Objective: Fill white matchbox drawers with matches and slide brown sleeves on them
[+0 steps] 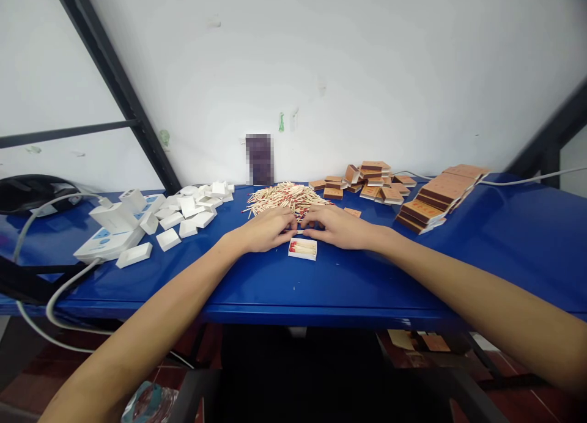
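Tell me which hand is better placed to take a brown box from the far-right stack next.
Probably the right hand: it is nearer the stack of brown boxes, which stands on its own side. The left hand would likely have to cross past it.

This looks like a small workshop — the left hand and right hand are over a blue table, with loose matches heaped just beyond them, white trays off to their left and stacked matchboxes off to their right.
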The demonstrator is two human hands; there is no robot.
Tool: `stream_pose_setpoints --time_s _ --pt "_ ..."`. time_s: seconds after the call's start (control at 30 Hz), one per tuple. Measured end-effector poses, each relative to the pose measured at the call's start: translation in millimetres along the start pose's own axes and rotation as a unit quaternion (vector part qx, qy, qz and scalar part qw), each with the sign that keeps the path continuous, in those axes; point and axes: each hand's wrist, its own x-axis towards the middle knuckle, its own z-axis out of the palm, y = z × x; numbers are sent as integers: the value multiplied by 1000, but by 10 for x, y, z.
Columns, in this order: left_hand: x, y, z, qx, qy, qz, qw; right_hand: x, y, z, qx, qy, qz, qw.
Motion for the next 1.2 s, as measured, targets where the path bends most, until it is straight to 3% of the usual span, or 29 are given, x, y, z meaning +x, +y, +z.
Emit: stream_pose_setpoints --time_s 0.37,0.97,1.2 --pt "6 -49 32 -14 7 -8 1000 43 69 144 -6 5 19 1000" --pt "58 -15 3 56 -50 1 997 58 3 142 -50 -4 24 998" --pt "47 123 -165 59 -35 -5 998 9 -114 -53 -61 8 22 998"
